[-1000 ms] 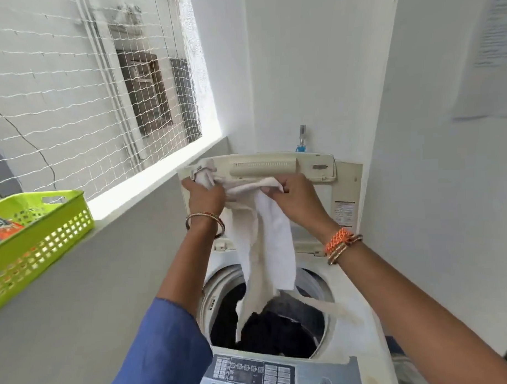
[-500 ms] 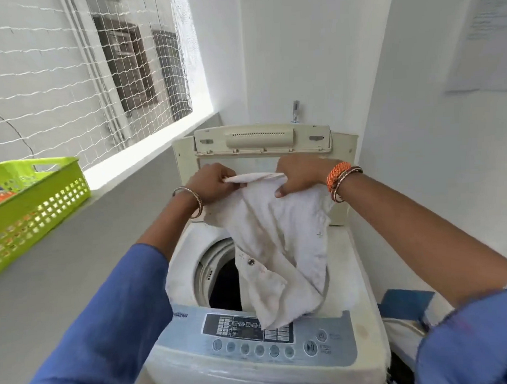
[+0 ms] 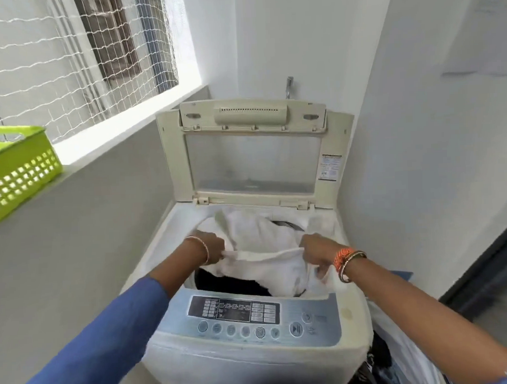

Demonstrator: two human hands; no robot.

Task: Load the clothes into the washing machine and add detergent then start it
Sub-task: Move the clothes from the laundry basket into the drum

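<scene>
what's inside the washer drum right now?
A white garment is spread over the washing machine drum opening, gripped by the left hand and right hand. Dark clothing shows beneath its front edge. The rest of the drum is covered.

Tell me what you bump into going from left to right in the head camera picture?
green basket → left hand → white cloth → right hand → orange bangles
</scene>
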